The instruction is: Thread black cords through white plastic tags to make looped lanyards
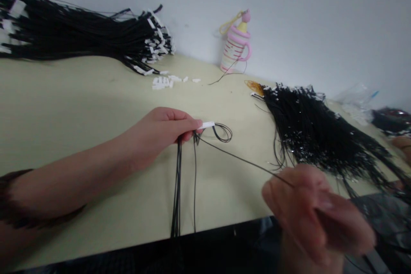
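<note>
Above the middle of the table, my left hand pinches a bundle of thin black wires beside a white tag. The wires hang down past the table's front edge, and a coiled loop sticks out to the right of the tag. A single wire runs taut from there to my right hand, which is closed on it at the lower right and blurred. What lies inside the right fist is hidden.
Black wires with white tags lie at the back left, near loose white tags. A pink-and-white bottle-shaped cup stands by the wall. Another black wire pile lies right, beside a clear plastic bag. Part of another hand shows at the right edge.
</note>
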`<state>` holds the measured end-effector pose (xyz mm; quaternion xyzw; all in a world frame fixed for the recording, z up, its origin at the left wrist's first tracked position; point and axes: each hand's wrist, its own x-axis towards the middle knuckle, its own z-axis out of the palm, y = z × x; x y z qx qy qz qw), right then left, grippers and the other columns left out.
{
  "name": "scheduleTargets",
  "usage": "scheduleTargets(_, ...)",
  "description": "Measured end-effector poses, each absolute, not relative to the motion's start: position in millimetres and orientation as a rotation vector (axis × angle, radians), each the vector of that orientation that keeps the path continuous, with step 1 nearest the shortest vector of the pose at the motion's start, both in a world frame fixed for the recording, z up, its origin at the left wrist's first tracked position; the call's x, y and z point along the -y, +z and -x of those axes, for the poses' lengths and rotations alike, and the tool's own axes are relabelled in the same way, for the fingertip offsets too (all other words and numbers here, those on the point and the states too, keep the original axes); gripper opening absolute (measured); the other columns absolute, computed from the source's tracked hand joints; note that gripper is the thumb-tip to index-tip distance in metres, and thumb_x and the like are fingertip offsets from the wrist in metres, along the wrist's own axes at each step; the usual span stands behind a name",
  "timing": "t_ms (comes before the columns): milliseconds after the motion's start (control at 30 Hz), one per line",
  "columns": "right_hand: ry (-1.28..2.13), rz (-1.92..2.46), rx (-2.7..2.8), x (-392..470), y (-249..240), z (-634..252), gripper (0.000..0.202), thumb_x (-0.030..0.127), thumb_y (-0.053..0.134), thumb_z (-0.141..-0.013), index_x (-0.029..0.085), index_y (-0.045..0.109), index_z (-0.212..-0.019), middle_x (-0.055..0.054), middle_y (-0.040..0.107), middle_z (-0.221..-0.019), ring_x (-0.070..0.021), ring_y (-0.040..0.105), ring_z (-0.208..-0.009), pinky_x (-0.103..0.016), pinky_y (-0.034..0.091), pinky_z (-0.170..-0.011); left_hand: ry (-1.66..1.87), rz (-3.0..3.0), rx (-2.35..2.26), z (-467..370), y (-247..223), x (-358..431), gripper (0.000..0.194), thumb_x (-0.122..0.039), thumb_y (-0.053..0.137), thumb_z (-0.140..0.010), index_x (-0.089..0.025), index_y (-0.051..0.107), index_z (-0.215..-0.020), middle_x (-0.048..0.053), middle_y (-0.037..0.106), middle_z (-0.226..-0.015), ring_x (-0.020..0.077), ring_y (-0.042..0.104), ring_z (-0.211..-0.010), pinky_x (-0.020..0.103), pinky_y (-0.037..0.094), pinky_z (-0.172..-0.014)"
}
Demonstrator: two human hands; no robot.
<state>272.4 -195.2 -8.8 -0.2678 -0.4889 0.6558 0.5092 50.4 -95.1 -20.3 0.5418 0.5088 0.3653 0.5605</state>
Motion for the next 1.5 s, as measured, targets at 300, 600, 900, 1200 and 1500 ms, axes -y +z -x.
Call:
scheduleTargets(300, 0.739, 0.712, 0.703, 188, 9, -303, 0.009, 0.02, 0.06, -0.086, 0.022, 0.068, -0.09, 0.005, 0.054, -0.066, -0.0027, 0.041, -0.045, -0.012, 0.041, -0.044, 0.847, -1.215, -1.217, -50, -23, 93, 0.036, -0.031, 0.063, -0.074, -0.018, 0.053, -0.042, -0.004, 0.046, -0.044, 0.0079, 0.039, -0.05, 0.025, 0.028, -0.053)
scheduleTargets(600, 0.342, 1.394, 1.285, 176, -29, -246, 0.015, 0.021, 0.068, -0.081, 0.023, 0.073, -0.095, 0.0, 0.066, -0.068, -0.0108, 0.055, -0.054, -0.022, 0.043, -0.049, 0.84, -1.218, -1.185, -49, -22, 95, 0.036, -0.03, 0.064, -0.075, -0.018, 0.052, -0.043, -0.003, 0.047, -0.046, 0.0094, 0.038, -0.051, 0.025, 0.029, -0.053)
scheduleTargets(900, 0.373, 1.335, 1.64, 174, -46, -211, 0.019, 0.01, 0.054, -0.079, 0.015, 0.061, -0.062, 0.004, 0.048, -0.054, -0.0076, 0.042, -0.05, -0.021, 0.033, -0.048, 0.833, -1.128, -1.152, -51, -17, 98, 0.027, -0.024, 0.062, -0.077, -0.016, 0.057, -0.052, -0.004, 0.046, -0.048, 0.0084, 0.037, -0.054, 0.023, 0.029, -0.056)
scheduleTargets(1200, 0.373, 1.353, 1.606, 172, -46, -213, 0.019, 0.012, 0.055, -0.079, 0.016, 0.063, -0.063, 0.004, 0.05, -0.054, -0.0084, 0.043, -0.049, -0.022, 0.033, -0.048, 0.832, -1.141, -1.133, -49, -18, 98, 0.027, -0.025, 0.061, -0.079, -0.016, 0.058, -0.053, -0.004, 0.047, -0.05, 0.0086, 0.037, -0.054, 0.024, 0.029, -0.056)
scheduleTargets(1500, 0.389, 1.341, 1.619, 171, -47, -213, 0.019, 0.01, 0.055, -0.08, 0.015, 0.063, -0.064, 0.004, 0.049, -0.054, -0.0078, 0.043, -0.05, -0.022, 0.033, -0.048, 0.853, -1.151, -1.132, -50, -21, 96, 0.031, -0.026, 0.064, -0.076, -0.017, 0.057, -0.047, -0.003, 0.047, -0.047, 0.009, 0.038, -0.052, 0.022, 0.03, -0.054)
